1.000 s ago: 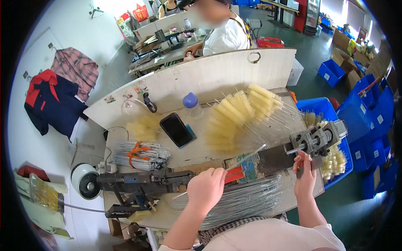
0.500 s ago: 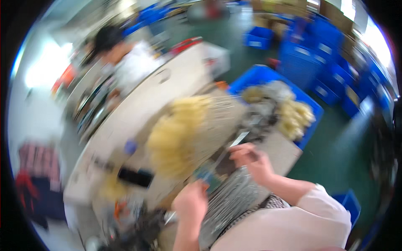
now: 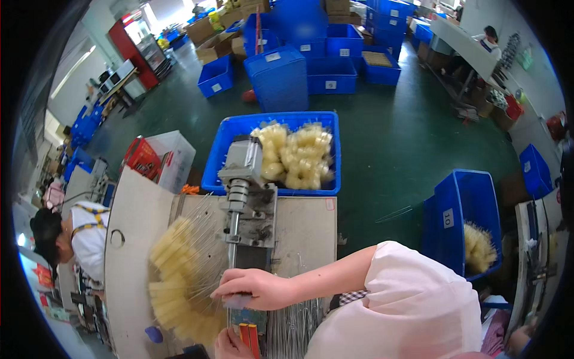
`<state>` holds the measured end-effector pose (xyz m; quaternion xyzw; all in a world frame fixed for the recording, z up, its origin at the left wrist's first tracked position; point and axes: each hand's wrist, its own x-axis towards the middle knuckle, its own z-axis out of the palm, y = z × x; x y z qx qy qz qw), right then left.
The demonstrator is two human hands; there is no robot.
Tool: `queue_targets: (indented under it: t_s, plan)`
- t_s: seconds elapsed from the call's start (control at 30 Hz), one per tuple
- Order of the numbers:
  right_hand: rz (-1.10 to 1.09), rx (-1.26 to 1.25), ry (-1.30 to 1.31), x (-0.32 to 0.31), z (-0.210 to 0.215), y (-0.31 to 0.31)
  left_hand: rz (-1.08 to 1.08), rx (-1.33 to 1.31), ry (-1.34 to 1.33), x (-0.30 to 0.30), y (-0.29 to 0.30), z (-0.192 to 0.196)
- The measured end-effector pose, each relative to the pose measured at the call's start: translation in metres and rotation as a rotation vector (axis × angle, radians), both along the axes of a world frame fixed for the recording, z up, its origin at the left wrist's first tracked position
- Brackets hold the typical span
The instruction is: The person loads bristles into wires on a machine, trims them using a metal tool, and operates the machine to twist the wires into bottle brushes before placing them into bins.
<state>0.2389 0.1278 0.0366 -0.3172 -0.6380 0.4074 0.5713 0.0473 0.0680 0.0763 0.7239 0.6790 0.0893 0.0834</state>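
Note:
My right hand (image 3: 254,288) is closed with its fingers curled, just below the steel shaft (image 3: 234,224) of a small motor-driven machine (image 3: 242,164). What its fingertips grip is hidden; a bluish-purple piece (image 3: 240,301) shows under them. From there a thin metal wire (image 3: 229,318) runs down to my left hand (image 3: 231,345), pinched on it and partly cut off by the lower edge. Left of both hands lies a curved row of yellow bristle brushes (image 3: 176,287) with thin wire stems. A bundle of bare metal wires (image 3: 292,329) rests at the right of my hands.
Behind the machine stands a blue bin (image 3: 210,173) of yellow brushes. Another blue bin (image 3: 445,239) holds brushes at right. Red-yellow strips (image 3: 248,338) and a purple object (image 3: 153,334) lie close by. A person (image 3: 89,239) sits left beyond the board (image 3: 134,221).
The view has swung round, and the machine now shows plainly in front of my hands. Both hands are nearer each other, my right one now above the left.

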Motion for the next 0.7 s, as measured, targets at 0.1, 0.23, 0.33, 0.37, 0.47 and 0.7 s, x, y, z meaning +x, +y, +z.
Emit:
queue_targets:
  t_s: [0.1, 0.23, 0.33, 0.37, 0.47, 0.7]
  plan:
    - [0.014, 0.076, -0.085, 0.016, 0.004, -0.001, 0.091, -0.092, 0.066, -0.012, -0.007, -0.003]
    - [-0.036, -0.053, -0.146, 0.018, -0.02, 0.002, 0.003, 0.018, 0.019, -0.048, -0.038, -0.013]
    - [-0.042, -0.082, -0.202, 0.028, -0.025, -0.006, 0.103, 0.225, 0.081, -0.033, -0.041, -0.011]
    - [-0.054, -0.03, -0.306, 0.031, -0.021, -0.006, 0.116, 0.223, 0.057, -0.032, -0.043, -0.006]
    - [-0.133, 0.166, -0.524, 0.034, -0.014, 0.006, 0.057, 0.284, 0.117, -0.037, -0.047, -0.011]
    - [-0.006, 0.492, -0.574, -0.012, 0.007, 0.007, 0.223, 0.288, 0.047, -0.032, -0.086, -0.02]
